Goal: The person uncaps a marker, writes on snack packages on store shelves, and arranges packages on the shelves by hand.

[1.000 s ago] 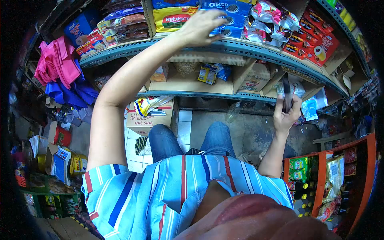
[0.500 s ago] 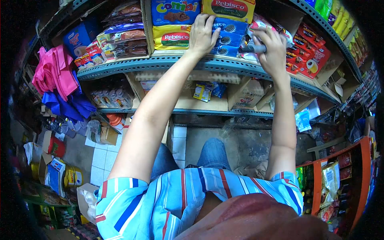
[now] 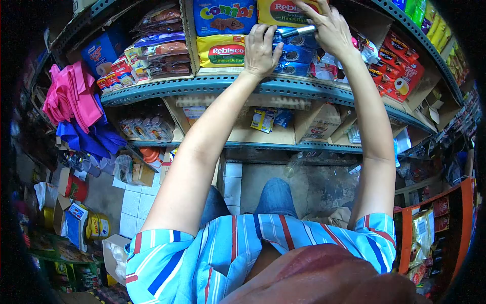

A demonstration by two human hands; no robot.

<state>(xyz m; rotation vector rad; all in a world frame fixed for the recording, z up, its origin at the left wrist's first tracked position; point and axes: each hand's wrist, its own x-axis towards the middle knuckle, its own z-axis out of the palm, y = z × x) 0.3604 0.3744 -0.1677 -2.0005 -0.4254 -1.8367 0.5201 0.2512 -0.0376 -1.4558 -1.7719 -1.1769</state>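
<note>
On the upper shelf, my left hand rests with bent fingers against the packs, between the lower yellow Rebisco pack and the blue Oreo packs. A pen-like marker with a silvery body is in my right hand, held across the front of the blue packs. Above it is another yellow Rebisco pack, partly behind my right fingers. The blue Combi pack stands at the upper left of my left hand.
Red wafer packs lie to the right on the shelf. Pink bags hang at the left. Below are a lower shelf with small packets, and an orange rack at the right.
My right hand came up from below to the shelf, then moved up and slightly left with the marker. My left hand settled against the packs. The view has shifted.
</note>
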